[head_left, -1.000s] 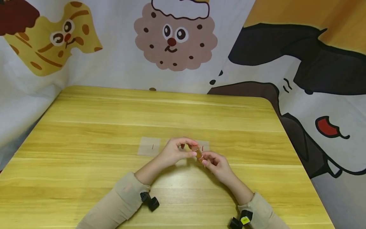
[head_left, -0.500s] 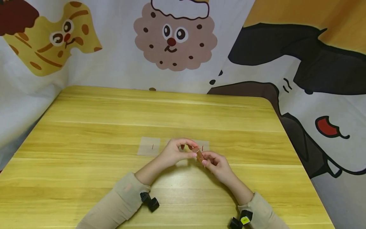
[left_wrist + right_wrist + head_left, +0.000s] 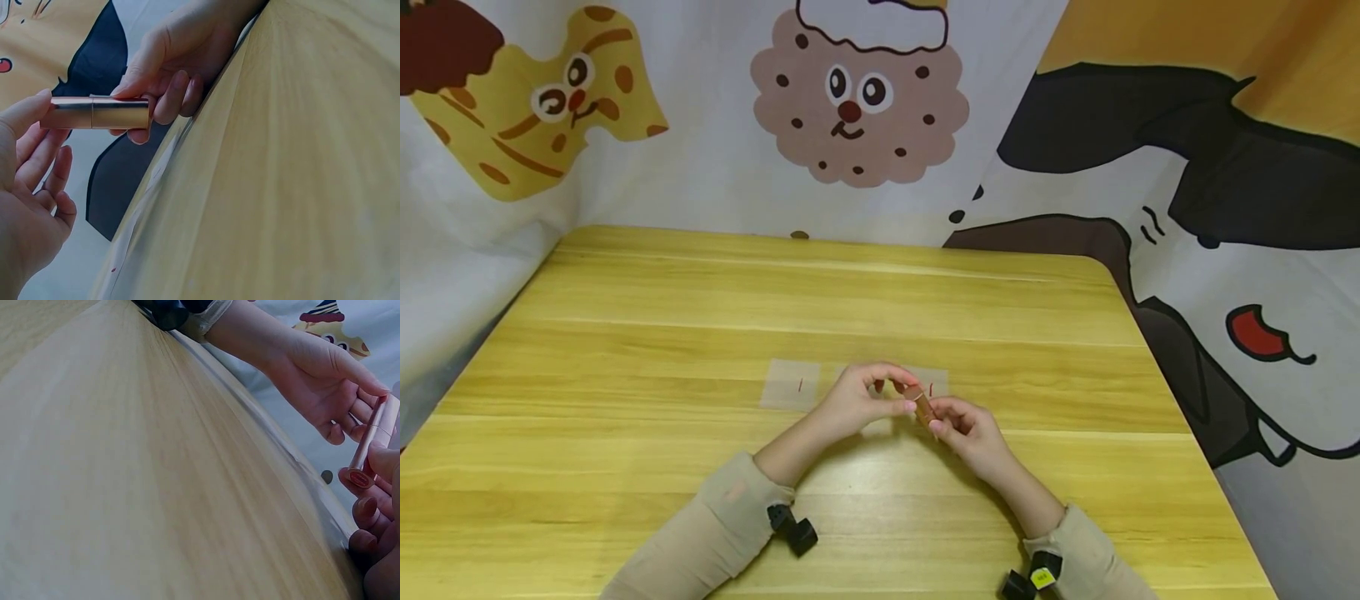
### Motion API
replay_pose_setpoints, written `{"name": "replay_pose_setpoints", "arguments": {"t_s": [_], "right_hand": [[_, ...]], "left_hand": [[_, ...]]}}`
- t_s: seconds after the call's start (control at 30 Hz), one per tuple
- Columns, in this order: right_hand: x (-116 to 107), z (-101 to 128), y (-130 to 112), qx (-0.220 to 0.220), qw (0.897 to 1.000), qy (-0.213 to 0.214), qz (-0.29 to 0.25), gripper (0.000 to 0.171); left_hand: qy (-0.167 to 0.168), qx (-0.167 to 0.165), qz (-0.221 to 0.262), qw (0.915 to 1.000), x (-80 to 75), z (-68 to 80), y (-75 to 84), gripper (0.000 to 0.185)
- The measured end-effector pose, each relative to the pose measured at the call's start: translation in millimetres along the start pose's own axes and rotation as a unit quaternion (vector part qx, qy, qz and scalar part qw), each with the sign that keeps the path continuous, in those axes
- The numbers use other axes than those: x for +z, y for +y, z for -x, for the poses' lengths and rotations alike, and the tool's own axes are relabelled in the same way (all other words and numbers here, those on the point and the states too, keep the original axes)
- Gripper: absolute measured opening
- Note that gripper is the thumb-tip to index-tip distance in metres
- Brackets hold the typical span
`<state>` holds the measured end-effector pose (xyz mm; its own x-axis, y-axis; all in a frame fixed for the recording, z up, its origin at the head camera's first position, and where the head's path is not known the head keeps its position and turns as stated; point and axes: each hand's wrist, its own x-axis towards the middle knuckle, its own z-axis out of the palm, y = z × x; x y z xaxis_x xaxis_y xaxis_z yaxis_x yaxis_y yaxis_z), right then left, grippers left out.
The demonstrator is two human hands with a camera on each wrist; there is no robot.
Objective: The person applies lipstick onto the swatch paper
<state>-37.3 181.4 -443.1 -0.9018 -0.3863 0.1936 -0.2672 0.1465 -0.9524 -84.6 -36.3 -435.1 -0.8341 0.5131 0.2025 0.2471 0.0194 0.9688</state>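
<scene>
A shiny rose-gold lipstick tube (image 3: 924, 407) is held above the table between both hands. My left hand (image 3: 859, 405) pinches its upper end between thumb and fingers. The lower end is gripped by my right hand (image 3: 972, 437). In the left wrist view the tube (image 3: 120, 114) lies level, with a thin seam around its middle and no gap there. From the right wrist, the tube (image 3: 377, 430) appears slanted, with a reddish round label on its near end. Fingertips cover parts of both ends.
On the wooden table (image 3: 700, 283), a pale square card (image 3: 784, 387) with a red stroke lies left of the hands. Another such card (image 3: 937, 380) lies partly hidden behind them. A cartoon-printed curtain (image 3: 700, 150) hangs behind the table.
One second ago a golden band showed between the tube's two parts; by half a second ago they met at the seam. Both hands keep nearly the same place.
</scene>
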Motion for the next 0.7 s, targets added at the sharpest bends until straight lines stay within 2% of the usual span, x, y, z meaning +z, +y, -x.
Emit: {"name": "replay_pose_setpoints", "arguments": {"t_s": [0.3, 0.7], "right_hand": [[0.9, 0.7, -3.1, -0.002, 1.0, 0.007, 0.001, 0.018], [-5.2, 1.7, -5.1, -0.031, 0.999, 0.006, 0.014, 0.02]], "left_hand": [[0.002, 0.002, 0.001, 1.0, 1.2, 0.1, 0.4, 0.026], [0.006, -0.006, -0.008, 0.9999, 8.1, -3.2, 8.0, 0.03]]}}
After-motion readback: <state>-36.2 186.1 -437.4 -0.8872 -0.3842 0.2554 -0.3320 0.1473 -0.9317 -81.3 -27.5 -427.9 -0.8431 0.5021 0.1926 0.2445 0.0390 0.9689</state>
